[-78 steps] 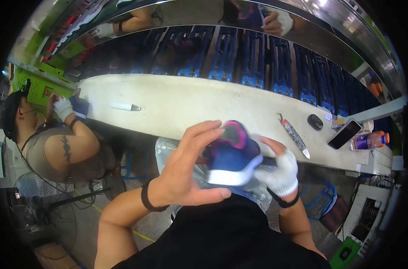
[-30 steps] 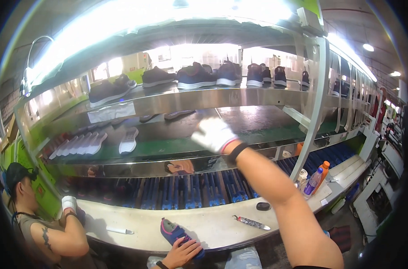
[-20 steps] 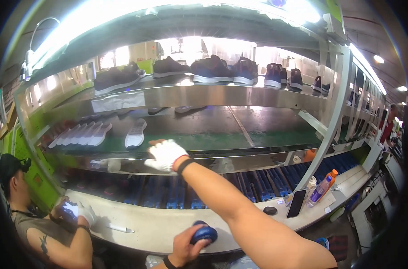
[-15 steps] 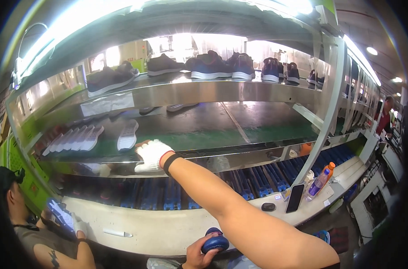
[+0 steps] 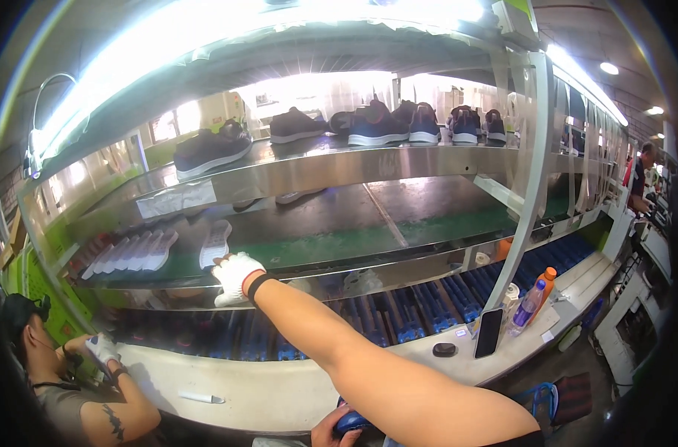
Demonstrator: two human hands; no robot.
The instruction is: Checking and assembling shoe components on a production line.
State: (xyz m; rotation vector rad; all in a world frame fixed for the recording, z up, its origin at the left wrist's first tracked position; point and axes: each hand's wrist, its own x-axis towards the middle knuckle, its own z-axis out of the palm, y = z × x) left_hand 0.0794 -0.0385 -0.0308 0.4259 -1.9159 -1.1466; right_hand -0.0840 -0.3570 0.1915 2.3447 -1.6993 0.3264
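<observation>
Head view: right hand [image 5: 237, 278], white glove with bare fingertips, is extended to the lower shelf [image 5: 316, 231]. Fingertips are at the near end of 1 white sole [image 5: 216, 242], which lies on the shelf's green strip. Can't tell if that grip is closed on the sole or only touching it.

Left hand [image 5: 331, 428] is low in frame at the front edge of the bench [image 5: 279, 384], grip wrapped around a blue shoe [image 5: 351, 422]. Most of the shoe is hidden behind the right arm and the frame edge.

A row of white soles [image 5: 134, 251] lies left of the single sole, well apart from it. Dark shoes with white soles stand on the upper shelf [image 5: 324, 165].

On the bench: white tube [image 5: 202, 398] on the left; black mouse [image 5: 444, 349], phone [image 5: 489, 333] and 2 bottles [image 5: 529, 307] on the right. Co-worker [image 5: 82, 410] is at far left.
</observation>
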